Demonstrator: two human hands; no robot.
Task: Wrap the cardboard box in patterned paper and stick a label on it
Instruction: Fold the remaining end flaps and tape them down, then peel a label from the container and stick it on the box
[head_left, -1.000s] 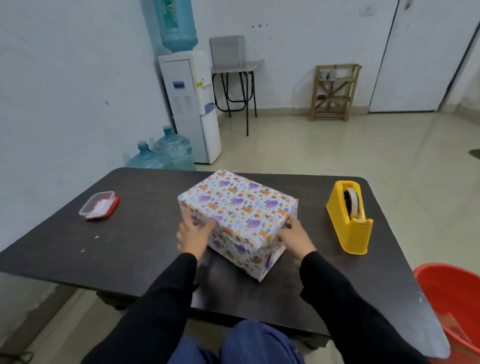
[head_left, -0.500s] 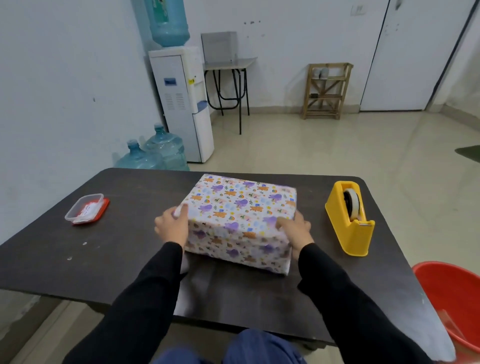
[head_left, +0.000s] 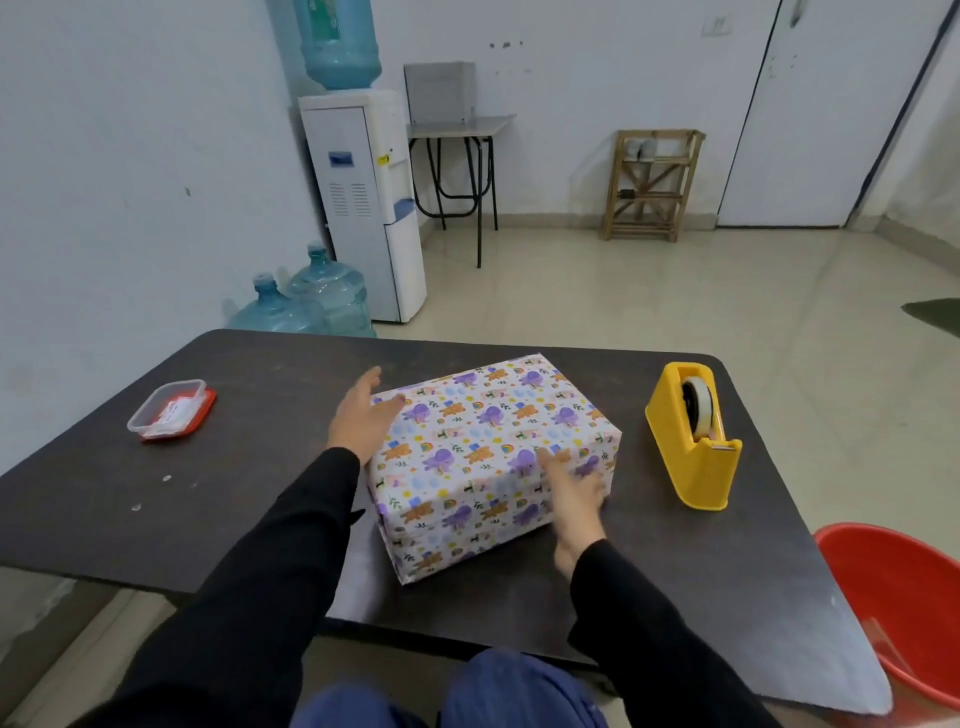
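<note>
While left hand and right hand press flat-fingered against the box, a water cooler (white) stands beyond the table.

Your left hand is open, fingers straight and pointing away from you, with the palm flat against the left end of the wrapped box and the thumb lying over its top corner. Your right hand is open too, fingers straight and together, laid on the near face of the box by its right corner, with the fingertips reaching the top edge. Both forearms, in black sleeves, reach in over the table's near edge, angled slightly toward each other.
</note>
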